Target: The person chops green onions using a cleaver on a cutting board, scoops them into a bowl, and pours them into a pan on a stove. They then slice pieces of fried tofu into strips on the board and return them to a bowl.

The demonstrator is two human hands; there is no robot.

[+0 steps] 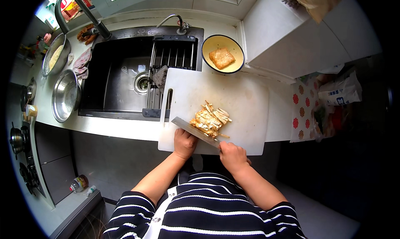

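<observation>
A cleaver (195,131) with a broad grey blade slants across the white cutting board (246,97). My right hand (233,156) is closed around its handle, at the blade's right end. Just beyond the blade lies a loose heap of thin strips (209,119), pale inside with golden-brown edges, like sliced fried tofu. My left hand (185,143) is curled closed at the near side of the blade, over the board's front part. Its fingertips are hidden, so whether it pinches anything does not show.
Behind the board stands a yellow enamel bowl (214,41) holding one golden-brown slab (221,58). A dark sink (125,84) with a draining rack (173,53) is at the left. Beside it sit a steel bowl (66,96) and a basin (62,57). Wall cabinets (291,43) jut out at right.
</observation>
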